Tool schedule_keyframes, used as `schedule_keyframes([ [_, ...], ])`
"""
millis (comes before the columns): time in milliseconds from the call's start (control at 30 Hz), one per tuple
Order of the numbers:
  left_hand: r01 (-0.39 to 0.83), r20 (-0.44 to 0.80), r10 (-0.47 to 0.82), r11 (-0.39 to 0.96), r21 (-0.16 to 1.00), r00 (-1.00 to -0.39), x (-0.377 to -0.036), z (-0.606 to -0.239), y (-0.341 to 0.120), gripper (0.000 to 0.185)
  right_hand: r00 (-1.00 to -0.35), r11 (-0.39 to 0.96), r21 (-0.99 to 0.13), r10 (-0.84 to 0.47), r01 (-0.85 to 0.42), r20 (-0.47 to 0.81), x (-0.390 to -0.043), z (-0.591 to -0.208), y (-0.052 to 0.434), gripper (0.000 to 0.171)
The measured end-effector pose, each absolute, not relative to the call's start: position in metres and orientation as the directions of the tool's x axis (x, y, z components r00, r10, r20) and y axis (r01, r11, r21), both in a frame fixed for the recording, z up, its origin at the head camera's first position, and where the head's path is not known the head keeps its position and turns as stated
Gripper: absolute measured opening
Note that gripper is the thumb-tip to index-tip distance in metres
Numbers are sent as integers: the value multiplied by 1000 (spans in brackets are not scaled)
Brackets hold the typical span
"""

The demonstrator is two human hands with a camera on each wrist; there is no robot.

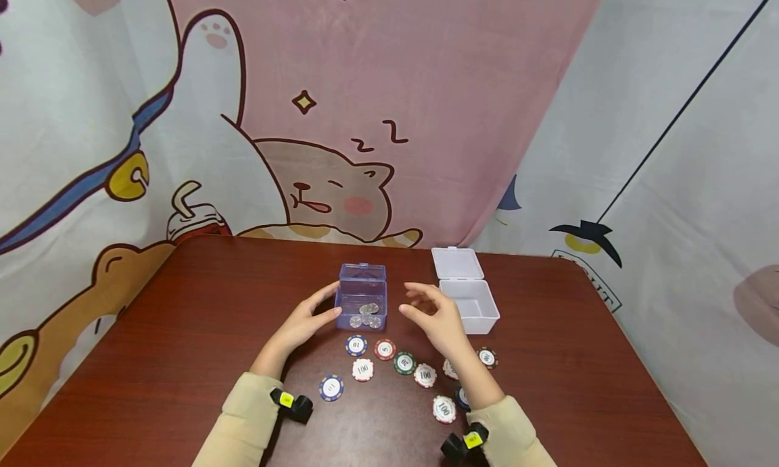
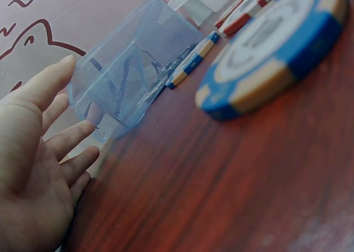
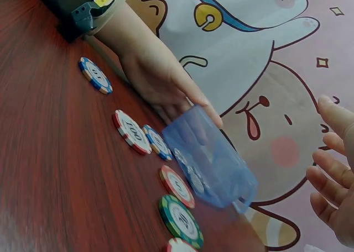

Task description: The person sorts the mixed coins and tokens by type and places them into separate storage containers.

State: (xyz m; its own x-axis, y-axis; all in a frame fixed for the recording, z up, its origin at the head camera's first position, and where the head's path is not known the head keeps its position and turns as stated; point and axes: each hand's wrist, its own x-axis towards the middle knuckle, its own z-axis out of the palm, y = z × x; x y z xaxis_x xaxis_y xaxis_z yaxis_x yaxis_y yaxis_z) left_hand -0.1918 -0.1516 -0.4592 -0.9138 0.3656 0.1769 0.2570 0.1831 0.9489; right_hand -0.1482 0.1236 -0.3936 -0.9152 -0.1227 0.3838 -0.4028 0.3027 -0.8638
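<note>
Wrist straps with yellow tags nearest the head camera, on cream sleeves at the bottom edge. Just beyond them, poker chips (image 1: 404, 363) scattered flat on the red-brown bench (image 1: 182, 332): a blue-and-cream chip (image 1: 331, 387) lies farthest left, two white "100" chips, one red, one green, others partly hidden under the right forearm. Blue box (image 1: 362, 305), clear plastic, lid up, stands behind the chips at bench centre; several silver coins (image 1: 366, 315) lie inside it. Left hand (image 1: 304, 322) lies against the blue box's left side, fingers straight and spread, thumb up near the rim, fingertips at the wall; nothing pinched. Right hand (image 1: 433, 316) hovers just right of the blue box, fingers loosely curved, holding nothing, not touching it. White box (image 1: 468, 298), lid open, stands just right of the right hand.
</note>
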Motion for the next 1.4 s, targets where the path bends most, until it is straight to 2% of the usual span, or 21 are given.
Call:
schedule_keyframes([
  [867,254,172,361,193,948,-917,-191,-459,-152,61,-813,315,-769,-13,-556,582,-142,-390,193,23],
  [1400,251,169,366,189,949,-915,-191,-458,-152,62,-887,308,-857,74,-414,455,-162,-411,244,27],
])
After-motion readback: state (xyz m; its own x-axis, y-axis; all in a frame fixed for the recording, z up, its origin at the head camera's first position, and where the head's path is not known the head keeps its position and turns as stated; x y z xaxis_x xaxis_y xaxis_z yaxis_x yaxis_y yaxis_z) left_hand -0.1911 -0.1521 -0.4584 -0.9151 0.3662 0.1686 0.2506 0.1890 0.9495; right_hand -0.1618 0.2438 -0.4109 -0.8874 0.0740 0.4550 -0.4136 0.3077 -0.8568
